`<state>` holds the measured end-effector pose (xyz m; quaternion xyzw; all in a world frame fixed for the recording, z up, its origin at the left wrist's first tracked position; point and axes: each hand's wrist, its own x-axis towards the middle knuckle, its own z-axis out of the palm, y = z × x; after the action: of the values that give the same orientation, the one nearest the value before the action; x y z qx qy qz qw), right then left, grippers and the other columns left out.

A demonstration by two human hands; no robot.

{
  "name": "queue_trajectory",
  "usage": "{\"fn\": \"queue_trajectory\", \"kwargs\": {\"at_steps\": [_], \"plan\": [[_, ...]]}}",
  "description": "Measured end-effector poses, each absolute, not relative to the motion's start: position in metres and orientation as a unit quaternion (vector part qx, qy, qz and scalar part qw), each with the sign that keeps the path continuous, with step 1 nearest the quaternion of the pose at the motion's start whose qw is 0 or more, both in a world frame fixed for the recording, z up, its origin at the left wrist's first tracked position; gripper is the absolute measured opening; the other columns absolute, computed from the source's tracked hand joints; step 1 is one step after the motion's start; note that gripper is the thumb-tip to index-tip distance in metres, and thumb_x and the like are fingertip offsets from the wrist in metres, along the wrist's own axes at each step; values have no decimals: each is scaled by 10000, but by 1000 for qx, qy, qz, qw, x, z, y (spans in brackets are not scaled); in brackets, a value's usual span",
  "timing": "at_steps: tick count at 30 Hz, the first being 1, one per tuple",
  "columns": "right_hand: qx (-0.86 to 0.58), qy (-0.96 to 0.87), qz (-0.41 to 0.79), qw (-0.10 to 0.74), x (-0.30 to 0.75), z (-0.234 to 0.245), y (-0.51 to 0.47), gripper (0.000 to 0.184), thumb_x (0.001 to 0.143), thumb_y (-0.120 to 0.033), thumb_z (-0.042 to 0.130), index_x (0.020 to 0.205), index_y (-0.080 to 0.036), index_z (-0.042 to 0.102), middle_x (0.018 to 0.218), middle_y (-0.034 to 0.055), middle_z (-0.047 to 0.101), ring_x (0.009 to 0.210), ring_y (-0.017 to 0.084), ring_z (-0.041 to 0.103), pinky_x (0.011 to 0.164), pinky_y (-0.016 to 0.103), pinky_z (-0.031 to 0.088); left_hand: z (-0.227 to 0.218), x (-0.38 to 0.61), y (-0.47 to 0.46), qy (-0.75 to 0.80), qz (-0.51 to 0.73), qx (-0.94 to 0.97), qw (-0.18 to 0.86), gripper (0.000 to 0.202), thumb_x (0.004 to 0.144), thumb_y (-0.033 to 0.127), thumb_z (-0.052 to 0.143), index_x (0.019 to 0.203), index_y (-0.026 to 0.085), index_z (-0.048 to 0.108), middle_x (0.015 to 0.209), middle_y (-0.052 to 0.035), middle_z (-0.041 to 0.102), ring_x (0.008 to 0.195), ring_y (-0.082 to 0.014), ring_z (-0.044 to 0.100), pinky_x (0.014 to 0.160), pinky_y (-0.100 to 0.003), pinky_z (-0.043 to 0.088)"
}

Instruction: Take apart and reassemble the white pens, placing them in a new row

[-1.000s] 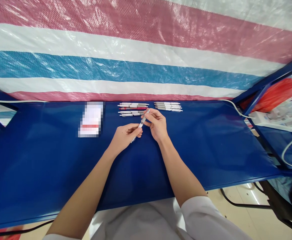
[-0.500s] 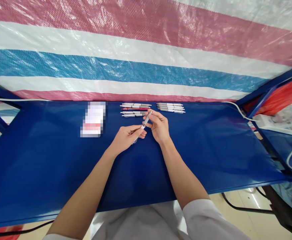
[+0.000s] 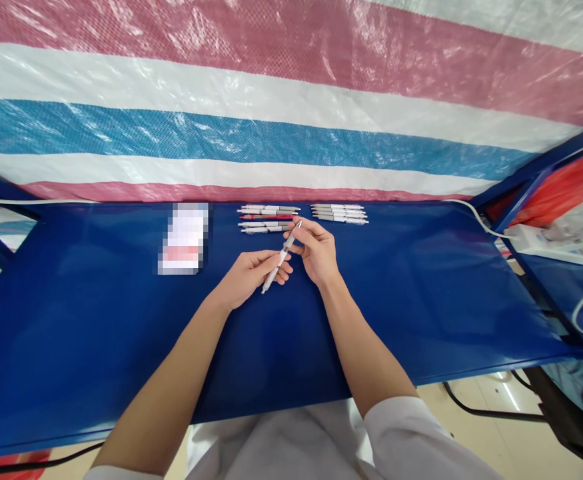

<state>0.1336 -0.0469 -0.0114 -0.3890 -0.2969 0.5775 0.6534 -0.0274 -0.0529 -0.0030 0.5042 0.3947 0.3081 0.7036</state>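
Observation:
A white pen with a grey grip [image 3: 272, 275] is held slantwise between my two hands above the blue table [image 3: 271, 353]. The thumb and fingers of my left hand [image 3: 246, 277] close around its white barrel, and its lower end sticks out below them. My right hand [image 3: 321, 253] pinches the upper, grey part near the pointed tip. Just behind my hands lies a group of pens [image 3: 266, 227], mostly white and grey, with one red pen [image 3: 264, 217] among them. To its right sits a second row of white and grey pens [image 3: 338, 213].
A blurred-out white rectangular item [image 3: 184, 237] lies at the back left of the table. Behind the table hangs a striped plastic sheet [image 3: 271, 140]. A white cable [image 3: 484, 223] runs along the back right corner, near a red plastic bag [image 3: 566, 190] beyond the blue frame.
My left hand's fingers have shifted on the pen, so more of its lower barrel and end shows. My right hand stays near the tip.

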Motion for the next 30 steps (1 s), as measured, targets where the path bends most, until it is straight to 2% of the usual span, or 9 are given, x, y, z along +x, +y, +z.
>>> {"fn": "queue_trajectory", "kwargs": {"at_steps": [3,9,16,21,24,30], "plan": [[-384,-292,583,653,135,-12,-47,258,690,-309,770,938,-253,730,897,-18,746,794,142,704,648,249,608,-1,-30,-52,371,297,485,734,348,821,435,716,1026,154,721,878,-93,733,699,-165,665,693,-313,551],[-382,-292,574,662,138,-13,-45,271,698,-344,770,951,-257,724,914,-19,749,815,145,702,632,248,602,2,-36,-53,356,265,499,744,486,855,410,686,1273,188,575,823,-54,711,709,-177,686,688,-322,551],[-374,-280,549,693,135,-10,-45,299,712,-361,757,990,-264,702,954,-22,742,798,133,702,652,250,602,1,-39,-52,340,257,498,755,392,870,401,671,1190,182,620,830,-54,708,729,-172,692,719,-320,559],[-382,-234,485,751,140,-8,-45,325,769,-412,690,1079,-327,641,1163,-34,698,971,136,693,790,288,604,1,-41,-52,329,247,489,769,343,863,380,686,1135,178,627,877,-87,737,776,-195,714,785,-361,564],[-371,-221,469,770,146,-10,-43,329,795,-428,660,1115,-359,624,1232,-47,666,1033,123,676,821,282,596,1,-42,-52,322,250,476,779,331,854,377,701,1108,179,627,923,-108,748,805,-206,721,820,-388,565],[-444,-280,432,733,148,-13,-41,316,729,-401,741,1027,-297,714,1051,-18,715,875,133,682,796,321,592,1,-45,-51,318,299,458,775,331,871,377,687,1123,188,587,1040,-140,743,880,-227,728,883,-428,555]]}}
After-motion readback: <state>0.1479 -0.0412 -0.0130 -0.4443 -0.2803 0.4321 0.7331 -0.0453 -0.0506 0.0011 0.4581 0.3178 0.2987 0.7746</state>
